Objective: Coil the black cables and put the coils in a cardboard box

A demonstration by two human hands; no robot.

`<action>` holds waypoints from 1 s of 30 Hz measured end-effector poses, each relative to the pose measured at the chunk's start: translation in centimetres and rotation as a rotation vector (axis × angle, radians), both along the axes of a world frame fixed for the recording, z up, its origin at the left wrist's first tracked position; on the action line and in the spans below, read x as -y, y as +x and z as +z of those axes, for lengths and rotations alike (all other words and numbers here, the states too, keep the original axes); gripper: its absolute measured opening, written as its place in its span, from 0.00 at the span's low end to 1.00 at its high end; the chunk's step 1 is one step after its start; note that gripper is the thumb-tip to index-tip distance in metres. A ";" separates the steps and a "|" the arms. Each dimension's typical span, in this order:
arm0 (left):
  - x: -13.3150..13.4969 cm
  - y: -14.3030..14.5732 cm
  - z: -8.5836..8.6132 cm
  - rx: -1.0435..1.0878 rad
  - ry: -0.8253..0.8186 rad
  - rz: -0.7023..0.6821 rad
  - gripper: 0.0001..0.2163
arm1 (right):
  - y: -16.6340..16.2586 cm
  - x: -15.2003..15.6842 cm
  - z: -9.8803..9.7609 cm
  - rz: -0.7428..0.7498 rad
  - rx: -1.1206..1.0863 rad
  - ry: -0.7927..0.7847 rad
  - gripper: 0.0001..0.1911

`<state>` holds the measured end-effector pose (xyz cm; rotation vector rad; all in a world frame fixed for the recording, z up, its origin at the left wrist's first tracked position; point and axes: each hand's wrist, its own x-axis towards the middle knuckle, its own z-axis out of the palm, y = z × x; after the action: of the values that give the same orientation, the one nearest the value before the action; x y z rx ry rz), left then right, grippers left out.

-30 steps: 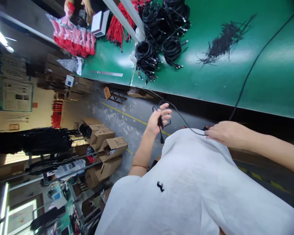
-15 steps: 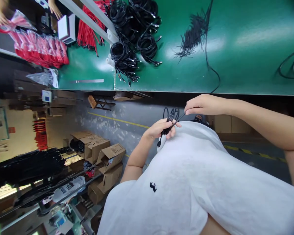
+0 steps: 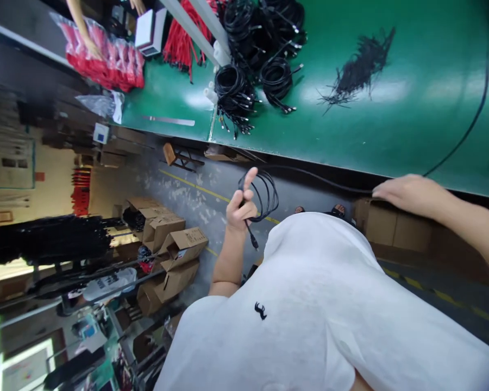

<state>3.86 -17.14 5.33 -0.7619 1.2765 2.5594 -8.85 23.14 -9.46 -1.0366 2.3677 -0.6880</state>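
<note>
My left hand (image 3: 242,203) is closed around a loosely coiled black cable (image 3: 271,198) in front of my body, with the index finger pointing up. A connector end (image 3: 253,241) of the cable hangs below that hand. From the coil the cable stretches right to my right hand (image 3: 407,193), whose fingers are closed on it by the bench edge. Past my right hand, the cable curves up over the green bench (image 3: 415,146). Both hands are apart, with the cable sagging slightly between them.
Several coiled black cables (image 3: 277,79) and a pile of thin black ties (image 3: 361,68) lie on the bench. Red cables (image 3: 187,38) and bagged red items (image 3: 106,62) are farther left, by a co-worker's hand (image 3: 93,48). Cardboard boxes (image 3: 183,247) stand on the floor.
My right hand has moved right, away from my left, drawing out a length of cable. My left hand has shifted left and turned upward. The view has turned a little.
</note>
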 end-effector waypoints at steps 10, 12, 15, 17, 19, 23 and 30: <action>-7.0 -0.4 -3.7 0.024 0.023 -0.732 0.21 | 2.5 11.5 12.4 0.300 0.136 -0.394 0.23; -7.3 -0.5 -3.4 -0.006 0.006 -0.826 0.21 | 1.9 11.7 11.8 0.310 0.148 -0.397 0.23; -7.5 -0.6 -3.4 -0.041 0.056 -0.813 0.23 | 1.8 11.7 11.2 0.217 0.154 -0.394 0.22; -7.7 -0.5 -3.7 -0.035 0.124 -0.766 0.24 | 1.5 11.7 11.0 0.148 0.161 -0.394 0.22; -7.8 -0.2 -4.1 0.011 0.157 -0.711 0.23 | 0.9 11.6 10.5 0.096 0.200 -0.405 0.22; -6.8 0.3 -3.5 0.076 0.164 -0.548 0.23 | -1.3 8.9 6.6 -0.116 0.298 -0.397 0.24; 0.4 0.3 0.8 -0.004 0.048 0.072 0.19 | 2.0 0.5 -4.5 -0.300 0.177 -0.104 0.22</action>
<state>4.12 -17.57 6.15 -0.8078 1.2048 2.6385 -6.84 22.68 -13.98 -0.6342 2.3727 -0.9772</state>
